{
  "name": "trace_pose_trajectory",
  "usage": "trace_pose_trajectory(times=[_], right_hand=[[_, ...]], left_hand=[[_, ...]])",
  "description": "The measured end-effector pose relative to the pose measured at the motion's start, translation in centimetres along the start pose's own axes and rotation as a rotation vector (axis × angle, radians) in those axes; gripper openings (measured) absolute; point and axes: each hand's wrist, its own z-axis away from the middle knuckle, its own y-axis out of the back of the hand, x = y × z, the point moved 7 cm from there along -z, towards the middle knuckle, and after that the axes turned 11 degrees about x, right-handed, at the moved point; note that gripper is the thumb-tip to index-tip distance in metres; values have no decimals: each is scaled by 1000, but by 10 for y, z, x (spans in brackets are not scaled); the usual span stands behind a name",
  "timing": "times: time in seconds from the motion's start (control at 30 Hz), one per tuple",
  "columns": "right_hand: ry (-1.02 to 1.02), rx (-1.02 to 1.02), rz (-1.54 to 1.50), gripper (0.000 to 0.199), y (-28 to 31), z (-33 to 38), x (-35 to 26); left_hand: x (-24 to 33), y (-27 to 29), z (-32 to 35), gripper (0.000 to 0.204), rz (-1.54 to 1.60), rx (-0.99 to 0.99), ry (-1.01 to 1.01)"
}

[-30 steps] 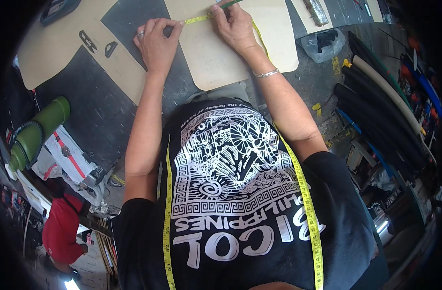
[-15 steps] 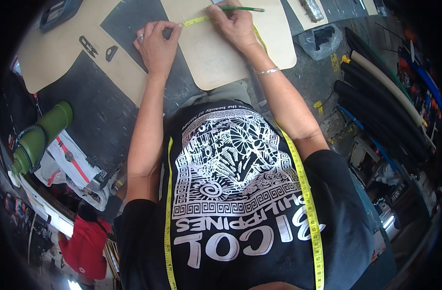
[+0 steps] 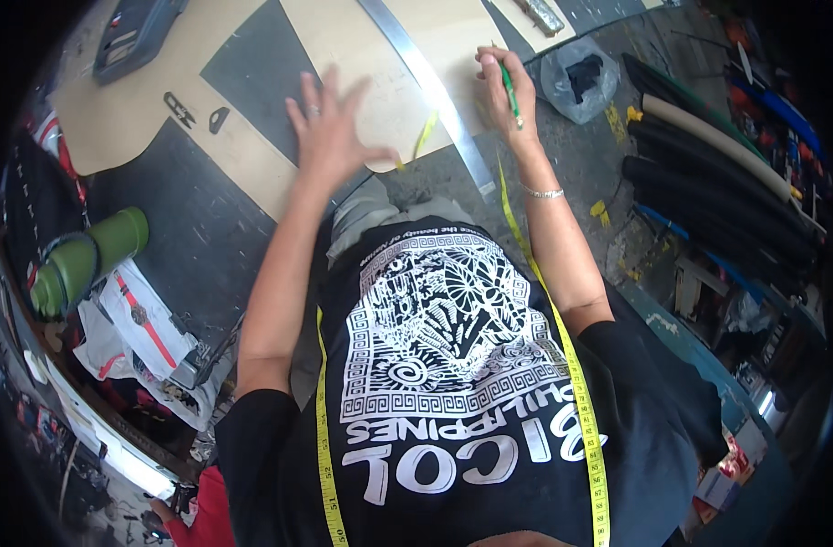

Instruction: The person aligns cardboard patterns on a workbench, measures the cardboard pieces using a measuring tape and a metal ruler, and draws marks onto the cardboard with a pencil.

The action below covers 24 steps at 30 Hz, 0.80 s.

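My left hand is open with its fingers spread, slightly blurred, over the left edge of a beige cardboard sheet. Close to its thumb lies the loose end of a yellow tape measure. My right hand grips a green pencil at the right side of the sheet. Between the hands a long metal ruler slants across the sheet, its near end sticking out past the edge. The tape measure hangs around my neck, and one strand runs down beside my right forearm.
At the left, thread snips and a small dark piece lie on another beige sheet. A blue-grey case sits behind. A green bottle stands lower left; a plastic bag and dark rolls are at right.
The metal ruler now lies across the sheet. My left hand has moved nearer and spread off the tape; my right hand has moved right and nearer with the pencil.
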Motion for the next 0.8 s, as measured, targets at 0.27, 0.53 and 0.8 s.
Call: trace_pose_trajectory(times=[0.27,0.53,0.8], right_hand=[[187,-129,179,35,-31,64,-11],[88,-291,250,54,-53,93,-5],[-328,-596,-18,58,-49,152,1]], left_hand=[[27,-2,76,111,279,-143,75],[-44,-6,45,72,225,63,296],[-67,-12,23,65,80,57,298]])
